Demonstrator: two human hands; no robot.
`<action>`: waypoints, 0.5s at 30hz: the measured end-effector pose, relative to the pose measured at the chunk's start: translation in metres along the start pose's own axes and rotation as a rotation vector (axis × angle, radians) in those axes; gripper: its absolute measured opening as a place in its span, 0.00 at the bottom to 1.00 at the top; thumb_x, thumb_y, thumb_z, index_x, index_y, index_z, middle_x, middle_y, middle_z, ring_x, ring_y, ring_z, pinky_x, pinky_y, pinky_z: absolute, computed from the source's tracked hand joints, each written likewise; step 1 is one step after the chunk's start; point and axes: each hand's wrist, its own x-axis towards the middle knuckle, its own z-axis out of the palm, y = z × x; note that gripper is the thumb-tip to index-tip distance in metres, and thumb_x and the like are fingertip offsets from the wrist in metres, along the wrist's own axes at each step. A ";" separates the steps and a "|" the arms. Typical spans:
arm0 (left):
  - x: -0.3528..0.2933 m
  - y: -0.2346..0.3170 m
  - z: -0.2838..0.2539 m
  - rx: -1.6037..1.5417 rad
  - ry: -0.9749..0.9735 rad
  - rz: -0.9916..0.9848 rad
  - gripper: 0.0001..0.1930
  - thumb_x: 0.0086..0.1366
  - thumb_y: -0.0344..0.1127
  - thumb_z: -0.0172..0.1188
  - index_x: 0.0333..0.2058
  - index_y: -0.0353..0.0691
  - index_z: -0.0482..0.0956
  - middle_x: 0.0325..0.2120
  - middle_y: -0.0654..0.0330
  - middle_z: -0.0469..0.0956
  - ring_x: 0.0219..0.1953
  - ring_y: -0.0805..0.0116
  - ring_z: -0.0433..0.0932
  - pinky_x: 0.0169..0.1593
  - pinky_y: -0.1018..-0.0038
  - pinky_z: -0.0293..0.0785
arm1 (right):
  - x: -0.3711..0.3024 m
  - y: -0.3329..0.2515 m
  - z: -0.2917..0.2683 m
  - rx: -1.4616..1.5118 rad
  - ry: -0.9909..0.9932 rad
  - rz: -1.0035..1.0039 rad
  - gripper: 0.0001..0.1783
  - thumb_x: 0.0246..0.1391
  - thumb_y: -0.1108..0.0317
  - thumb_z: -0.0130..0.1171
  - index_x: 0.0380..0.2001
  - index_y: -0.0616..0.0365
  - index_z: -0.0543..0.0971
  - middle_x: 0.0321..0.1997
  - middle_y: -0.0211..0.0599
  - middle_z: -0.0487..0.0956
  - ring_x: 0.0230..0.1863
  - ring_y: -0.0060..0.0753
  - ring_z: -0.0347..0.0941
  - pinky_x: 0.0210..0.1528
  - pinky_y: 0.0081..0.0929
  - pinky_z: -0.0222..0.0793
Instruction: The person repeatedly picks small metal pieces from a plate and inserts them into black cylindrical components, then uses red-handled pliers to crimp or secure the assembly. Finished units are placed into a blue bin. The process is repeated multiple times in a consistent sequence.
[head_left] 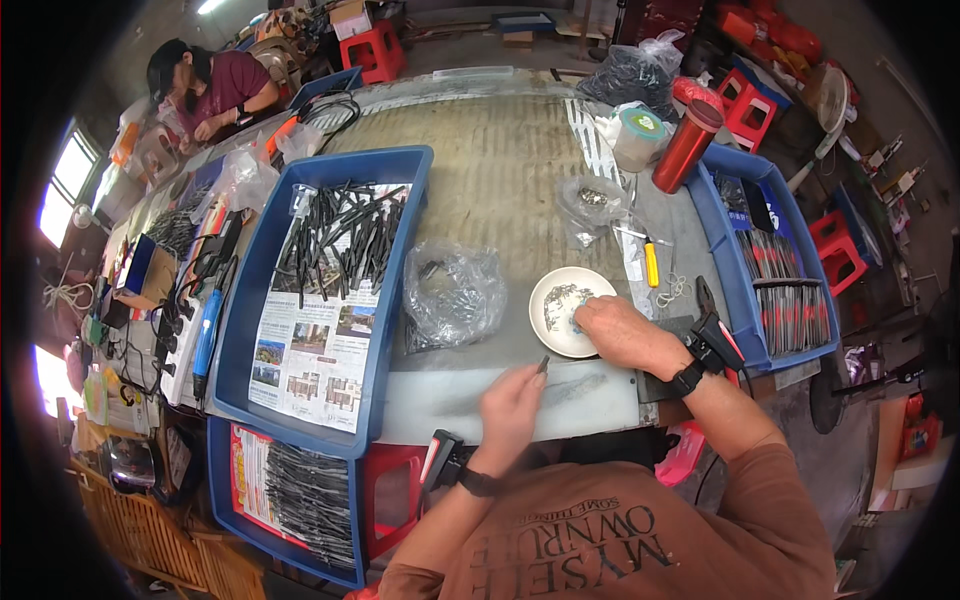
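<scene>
My left hand (512,408) is closed near the table's front edge, gripping a small dark strip (543,364) whose tip sticks out past the fingers. To its right, a white bowl (592,280) holds small shiny metal parts (561,298). My right hand (625,332) reaches over the bowl's right side, fingertips pinched together among the parts. Whatever those fingers hold is hidden. A clear plastic bag (455,295) with small dark pieces inside lies left of the bowl. Behind the bowl sits another small plastic bag (592,200) of metal parts.
On the left, a blue tray (397,300) holds loose black strips (340,232) on newspaper. A lower blue tray (225,500) contains more strips. At right are a yellow-handled screwdriver (651,265), pliers (706,300), a red flask (688,150) and another blue tray (722,250). Someone (225,85) sits far left.
</scene>
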 end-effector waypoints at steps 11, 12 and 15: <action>0.001 0.002 0.001 -0.029 -0.008 -0.066 0.08 0.60 0.27 0.54 0.37 0.31 0.77 0.23 0.68 0.69 0.21 0.83 0.64 0.24 0.86 0.61 | 0.000 0.000 0.000 0.037 0.042 0.008 0.02 0.39 0.78 0.49 0.21 0.63 0.70 0.25 0.47 0.72 0.32 0.50 0.70 0.37 0.40 0.66; 0.001 0.002 0.001 -0.029 -0.008 -0.052 0.08 0.60 0.27 0.54 0.37 0.31 0.77 0.23 0.68 0.69 0.21 0.83 0.64 0.24 0.86 0.61 | -0.001 0.001 0.001 0.031 0.061 0.001 0.02 0.38 0.79 0.50 0.21 0.63 0.69 0.24 0.46 0.72 0.31 0.49 0.70 0.36 0.39 0.66; 0.000 0.002 0.000 -0.017 -0.008 -0.036 0.08 0.60 0.27 0.54 0.37 0.30 0.76 0.23 0.67 0.69 0.21 0.83 0.65 0.24 0.86 0.62 | -0.001 0.003 0.005 0.022 0.099 -0.003 0.02 0.38 0.78 0.50 0.21 0.64 0.70 0.24 0.47 0.72 0.31 0.49 0.70 0.37 0.39 0.66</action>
